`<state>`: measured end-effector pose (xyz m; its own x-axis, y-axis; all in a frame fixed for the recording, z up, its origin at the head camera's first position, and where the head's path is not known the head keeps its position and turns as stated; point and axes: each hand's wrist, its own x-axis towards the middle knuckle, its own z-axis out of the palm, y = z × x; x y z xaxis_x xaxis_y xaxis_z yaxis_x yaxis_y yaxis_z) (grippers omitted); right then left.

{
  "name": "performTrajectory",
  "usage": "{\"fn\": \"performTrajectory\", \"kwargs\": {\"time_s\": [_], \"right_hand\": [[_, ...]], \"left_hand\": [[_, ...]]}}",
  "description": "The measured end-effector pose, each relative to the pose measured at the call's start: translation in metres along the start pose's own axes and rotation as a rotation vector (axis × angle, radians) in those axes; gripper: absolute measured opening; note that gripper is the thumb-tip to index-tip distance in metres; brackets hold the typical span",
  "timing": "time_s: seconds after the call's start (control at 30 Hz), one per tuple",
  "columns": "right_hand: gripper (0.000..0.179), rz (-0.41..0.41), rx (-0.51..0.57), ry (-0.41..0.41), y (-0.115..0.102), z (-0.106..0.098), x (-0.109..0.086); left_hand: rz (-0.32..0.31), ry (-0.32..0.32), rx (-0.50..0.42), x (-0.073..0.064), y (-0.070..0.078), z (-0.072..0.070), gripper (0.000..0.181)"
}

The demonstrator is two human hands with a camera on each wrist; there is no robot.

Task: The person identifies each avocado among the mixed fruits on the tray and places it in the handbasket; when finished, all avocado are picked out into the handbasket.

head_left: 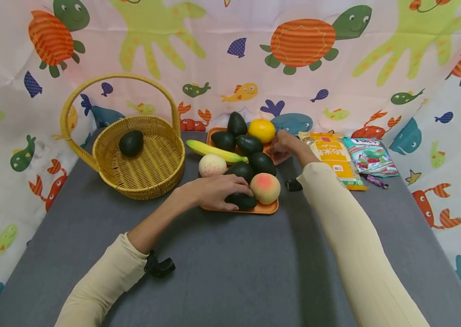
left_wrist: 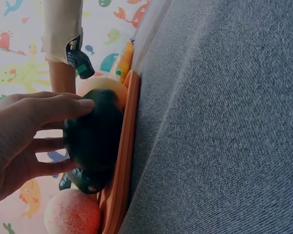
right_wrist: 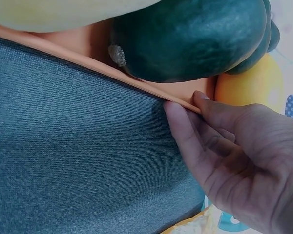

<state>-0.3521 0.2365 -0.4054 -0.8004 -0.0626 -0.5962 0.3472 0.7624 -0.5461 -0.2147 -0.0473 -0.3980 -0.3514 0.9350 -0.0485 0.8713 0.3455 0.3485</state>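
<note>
My left hand grips a dark green avocado at the front edge of an orange tray. In the left wrist view, thumb and fingers lie on opposite sides of this avocado, close over the tray's rim. At the tray's right side my right hand pinches the rim between thumb and fingers. Beside the left hand sit a pale peach, a pinkish-orange peach and a banana. More avocados and a yellow round fruit fill the back.
A yellow woven basket with a tall handle stands at the left, one avocado inside. To the right lie a yellow food packet, a teal-and-white packet and a purple wrapped candy. A patterned cloth hangs behind the grey table.
</note>
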Motion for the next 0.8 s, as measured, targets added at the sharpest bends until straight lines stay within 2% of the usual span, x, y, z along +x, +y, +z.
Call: {"fn": "performTrajectory", "kwargs": {"time_s": [0.2,0.4,0.8], "right_hand": [[0.022,-0.012,-0.001,0.014,0.002,0.002,0.003],[0.019,-0.021,-0.014,0.015,0.005,0.000,0.006],[0.023,-0.025,-0.010,0.016,0.008,0.001,0.009]], "left_hand": [[0.040,0.086,-0.010,-0.005,0.003,-0.004,0.059],[0.044,0.103,-0.006,-0.007,0.007,-0.010,0.062],[0.043,0.193,-0.086,-0.012,0.013,-0.022,0.057]]}}
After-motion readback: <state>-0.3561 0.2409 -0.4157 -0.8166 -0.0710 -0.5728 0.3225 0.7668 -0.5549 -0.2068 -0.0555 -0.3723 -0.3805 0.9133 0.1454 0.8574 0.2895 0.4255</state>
